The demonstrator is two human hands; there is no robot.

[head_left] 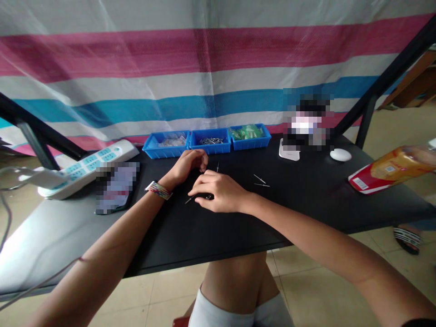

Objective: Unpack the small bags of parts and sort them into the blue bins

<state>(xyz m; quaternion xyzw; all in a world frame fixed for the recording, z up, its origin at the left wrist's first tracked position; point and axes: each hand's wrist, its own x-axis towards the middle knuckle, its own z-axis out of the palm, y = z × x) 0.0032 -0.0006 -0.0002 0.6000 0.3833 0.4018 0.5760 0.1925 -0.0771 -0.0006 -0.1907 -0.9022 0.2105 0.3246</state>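
Note:
My left hand [189, 165] is curled on the table's far side, just in front of the blue bins, its fingers bent inward; whatever is in them is hidden. Beside it, my right hand [220, 190] bends down with thumb and fingers drawn together at a thin metal blind rivet [188, 200]. Another small metal piece [209, 197] shows in the gap under its fingers. Past the right knuckles a rivet [218, 166] lies on the black table [218, 236]. Two more, an upper rivet [259, 178] and a lower rivet [262, 185], lie to the right.
Three blue bins hold clear bags [172, 140], metal pieces [211, 141] and green bags [250, 131]. At left are a power strip [85, 168] and a phone [117, 188]. At right are a white case [289, 151], a mouse [340, 155] and a bottle [391, 168].

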